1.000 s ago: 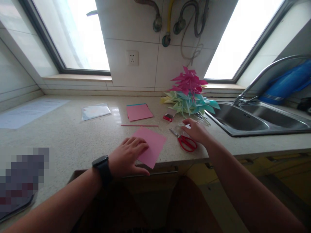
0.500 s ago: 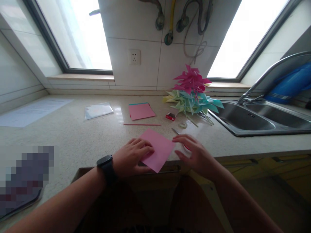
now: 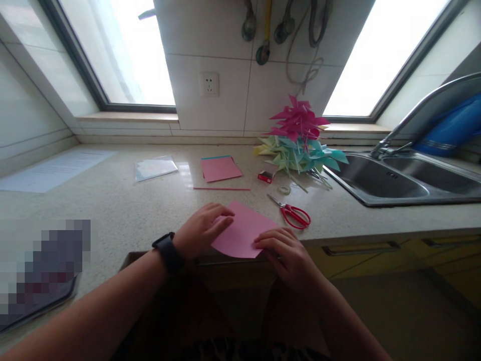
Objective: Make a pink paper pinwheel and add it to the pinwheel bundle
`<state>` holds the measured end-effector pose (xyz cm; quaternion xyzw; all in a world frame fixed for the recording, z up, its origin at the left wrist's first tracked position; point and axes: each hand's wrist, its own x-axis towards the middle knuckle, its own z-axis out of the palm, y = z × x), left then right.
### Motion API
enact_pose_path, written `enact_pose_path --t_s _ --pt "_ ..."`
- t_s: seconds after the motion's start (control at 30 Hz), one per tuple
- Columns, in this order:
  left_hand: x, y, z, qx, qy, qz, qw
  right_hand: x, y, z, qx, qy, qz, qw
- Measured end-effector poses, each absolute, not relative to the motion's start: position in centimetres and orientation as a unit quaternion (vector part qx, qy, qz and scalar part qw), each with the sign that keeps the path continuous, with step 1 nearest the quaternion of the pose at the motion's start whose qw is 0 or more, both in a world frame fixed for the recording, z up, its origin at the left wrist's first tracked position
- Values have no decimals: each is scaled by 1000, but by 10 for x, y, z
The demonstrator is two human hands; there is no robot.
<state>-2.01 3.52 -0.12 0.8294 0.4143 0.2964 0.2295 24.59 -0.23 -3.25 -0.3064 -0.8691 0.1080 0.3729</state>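
A square sheet of pink paper (image 3: 244, 233) lies at the counter's front edge, its near side curving over it. At its left corner, my left hand (image 3: 205, 226), a dark watch on the wrist, has its fingers closed on the paper. My right hand (image 3: 283, 248) grips the lower right part, fingers on top and the thumb mostly hidden. Just beyond my right hand lie red-handled scissors (image 3: 295, 215), blades pointing to the back left. Behind the sheet is a thin pink stick (image 3: 221, 189).
Farther back are stacked pink squares (image 3: 221, 169), a clear packet (image 3: 155, 168), a small red box (image 3: 265, 176), a tape roll (image 3: 284, 190) and a heap of paper pinwheels (image 3: 300, 135). A sink (image 3: 376, 203) is at right, printed paper (image 3: 56, 170) at left.
My right hand has come down from the right corner and taken hold of the sheet, which has turned and now bends at its near side. The scissors are now uncovered.
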Motion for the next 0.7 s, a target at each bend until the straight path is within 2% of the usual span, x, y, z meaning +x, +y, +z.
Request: enact_pose_path --t_s 0.17,0.23,0.37,0.43,0.57,0.7 --pt "-21 46 -3 741 533 318 255 255 -6 -33 -292 -852 100 423" --pt "-23 48 -2 697 574 314 294 260 -4 -38 -335 -812 111 465" --pt "-25 47 5 597 610 266 448 268 -1 -46 -483 -659 134 561" --pt "-24 44 10 545 595 245 537 269 -4 -47 -488 -631 149 584" --pt "-20 38 18 471 528 240 665 262 -17 -38 -363 -709 193 573" --pt "-16 34 15 453 471 269 707 255 -22 -30 -262 -808 172 499"
